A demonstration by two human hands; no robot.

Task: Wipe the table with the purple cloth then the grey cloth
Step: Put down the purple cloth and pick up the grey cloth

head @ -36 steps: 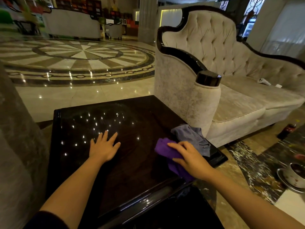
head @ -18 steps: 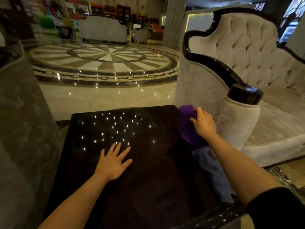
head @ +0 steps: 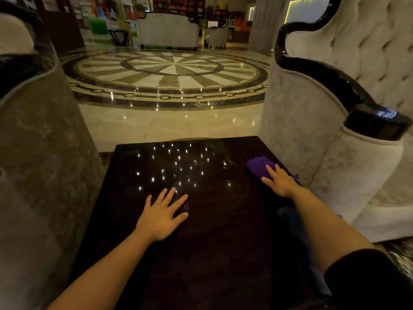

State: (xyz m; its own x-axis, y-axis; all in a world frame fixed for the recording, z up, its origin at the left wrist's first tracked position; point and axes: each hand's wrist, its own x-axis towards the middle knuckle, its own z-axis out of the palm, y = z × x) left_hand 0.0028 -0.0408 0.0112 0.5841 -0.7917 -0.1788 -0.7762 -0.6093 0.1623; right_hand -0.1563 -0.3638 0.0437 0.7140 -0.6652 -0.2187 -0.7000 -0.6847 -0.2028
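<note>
1. Here the right hand (head: 280, 181) lies flat on the purple cloth (head: 259, 167), near the far right corner of the tabletop (head: 212, 242). Its fingers are straight and close together, pressing the cloth down, not pinching it.
2. The left hand (head: 162, 212) rests palm down around the middle of the tabletop, with the fingers spread and nothing under them.
3. The grey cloth (head: 297, 229) lies along the right edge of the tabletop, under the right forearm and mostly hidden by it.
4. A pale sofa (head: 335, 130) stands just beside the right edge.
</note>
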